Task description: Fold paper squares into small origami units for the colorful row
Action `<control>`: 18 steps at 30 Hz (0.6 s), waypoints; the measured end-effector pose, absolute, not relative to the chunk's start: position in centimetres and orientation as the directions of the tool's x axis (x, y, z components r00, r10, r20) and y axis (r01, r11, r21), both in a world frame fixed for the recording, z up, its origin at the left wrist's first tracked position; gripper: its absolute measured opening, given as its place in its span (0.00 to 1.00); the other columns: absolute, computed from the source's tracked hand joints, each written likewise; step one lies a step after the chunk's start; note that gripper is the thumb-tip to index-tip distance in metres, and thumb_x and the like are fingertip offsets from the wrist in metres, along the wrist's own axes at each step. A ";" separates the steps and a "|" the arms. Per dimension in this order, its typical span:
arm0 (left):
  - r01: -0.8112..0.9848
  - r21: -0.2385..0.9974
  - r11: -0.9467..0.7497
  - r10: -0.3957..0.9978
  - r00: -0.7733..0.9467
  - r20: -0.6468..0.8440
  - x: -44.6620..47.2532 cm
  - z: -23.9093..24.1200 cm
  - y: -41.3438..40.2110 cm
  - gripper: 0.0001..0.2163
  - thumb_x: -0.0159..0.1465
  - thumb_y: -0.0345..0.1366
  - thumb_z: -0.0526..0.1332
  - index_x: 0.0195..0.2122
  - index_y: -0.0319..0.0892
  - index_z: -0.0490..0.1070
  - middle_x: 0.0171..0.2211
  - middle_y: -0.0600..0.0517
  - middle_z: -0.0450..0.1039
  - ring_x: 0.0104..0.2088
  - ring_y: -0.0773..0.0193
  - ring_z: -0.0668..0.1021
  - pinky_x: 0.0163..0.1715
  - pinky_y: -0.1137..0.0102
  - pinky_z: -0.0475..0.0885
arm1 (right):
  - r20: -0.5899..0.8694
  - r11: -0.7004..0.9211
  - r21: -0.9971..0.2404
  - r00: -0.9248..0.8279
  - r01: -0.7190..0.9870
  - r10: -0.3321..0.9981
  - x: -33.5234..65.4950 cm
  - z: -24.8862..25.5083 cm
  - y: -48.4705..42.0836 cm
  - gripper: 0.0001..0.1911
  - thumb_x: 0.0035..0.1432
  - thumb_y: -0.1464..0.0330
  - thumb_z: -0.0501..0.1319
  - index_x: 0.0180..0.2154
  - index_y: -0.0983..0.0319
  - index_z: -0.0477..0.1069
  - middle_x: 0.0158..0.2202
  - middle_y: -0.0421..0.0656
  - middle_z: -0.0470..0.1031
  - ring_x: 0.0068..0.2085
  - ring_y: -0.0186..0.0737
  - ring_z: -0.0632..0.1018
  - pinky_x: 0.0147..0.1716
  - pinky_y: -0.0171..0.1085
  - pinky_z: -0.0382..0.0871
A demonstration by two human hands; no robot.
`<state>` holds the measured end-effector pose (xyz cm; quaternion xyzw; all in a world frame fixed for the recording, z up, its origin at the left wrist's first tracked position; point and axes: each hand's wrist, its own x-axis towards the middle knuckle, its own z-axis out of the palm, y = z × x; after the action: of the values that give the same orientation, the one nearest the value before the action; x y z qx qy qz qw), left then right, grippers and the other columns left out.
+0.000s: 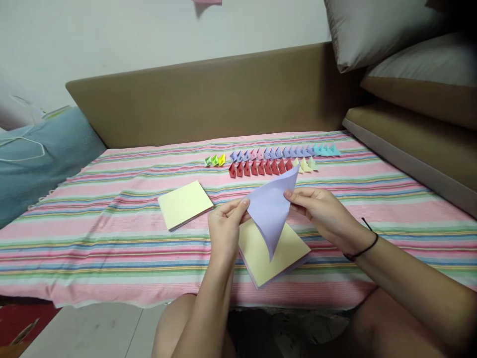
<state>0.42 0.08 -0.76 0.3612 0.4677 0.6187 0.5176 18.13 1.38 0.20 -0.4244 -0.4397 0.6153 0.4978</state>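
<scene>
A lavender paper sheet (pixel 272 209) is held up between both hands, folded into a triangle with its point hanging down. My left hand (pixel 225 228) pinches its left corner. My right hand (pixel 324 211) pinches its right corner; a thin black band circles that wrist. Under the sheet lies a stack of pale yellow paper squares (pixel 270 253) on the striped cloth. A second pale yellow stack (pixel 184 204) lies to the left. Beyond the hands stand rows of small folded paper pieces (pixel 272 159) in green, yellow, purple, pink, blue and red.
The striped pink cloth (pixel 112 233) covers a low bed or bench with a brown backboard (pixel 208 99). A blue-grey pillow (pixel 44 154) sits at left; grey and brown cushions (pixel 410 74) are stacked at right. My knees show below the front edge.
</scene>
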 end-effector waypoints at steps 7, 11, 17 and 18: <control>-0.292 0.957 -0.010 0.983 -0.176 -0.043 0.4 -0.9 0.1 0.10 0.49 0.38 0.69 0.29 0.37 0.79 0.27 0.50 0.79 0.28 0.67 0.78 0.32 0.74 0.73 | -0.048 -0.068 -0.971 -0.091 -0.230 0.995 18.4 0.4 1.6 0.10 0.47 0.60 0.68 0.24 0.60 0.75 0.32 0.43 0.79 0.37 0.41 0.77 0.40 0.40 0.70; -0.298 0.954 -0.005 0.983 -0.177 -0.050 0.5 -0.8 0.1 0.10 0.49 0.38 0.69 0.30 0.37 0.79 0.26 0.50 0.78 0.28 0.67 0.78 0.32 0.74 0.74 | -0.029 -0.049 -0.969 -0.086 -0.241 0.996 18.6 0.5 1.8 0.12 0.47 0.58 0.68 0.26 0.61 0.77 0.32 0.43 0.78 0.37 0.41 0.77 0.43 0.41 0.69; -0.295 0.956 0.004 0.985 -0.162 -0.054 0.5 -0.7 0.0 0.09 0.50 0.37 0.69 0.30 0.36 0.79 0.25 0.50 0.78 0.26 0.68 0.78 0.31 0.75 0.74 | 0.006 -0.005 -0.964 -0.040 -0.267 0.999 19.0 0.8 1.9 0.10 0.49 0.60 0.67 0.26 0.61 0.77 0.32 0.42 0.78 0.37 0.39 0.76 0.43 0.39 0.69; -0.296 0.955 0.005 0.986 -0.159 -0.054 0.5 -0.8 0.0 0.09 0.50 0.37 0.69 0.29 0.36 0.79 0.25 0.50 0.78 0.27 0.68 0.78 0.31 0.75 0.74 | 0.007 -0.001 -0.964 -0.028 -0.266 1.000 19.0 0.9 2.0 0.09 0.49 0.61 0.67 0.27 0.61 0.77 0.32 0.42 0.78 0.37 0.38 0.76 0.43 0.38 0.69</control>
<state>0.51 0.05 -0.76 0.3694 0.4671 0.6011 0.5329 19.03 1.96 0.85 -0.4204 -0.4362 0.5688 0.5563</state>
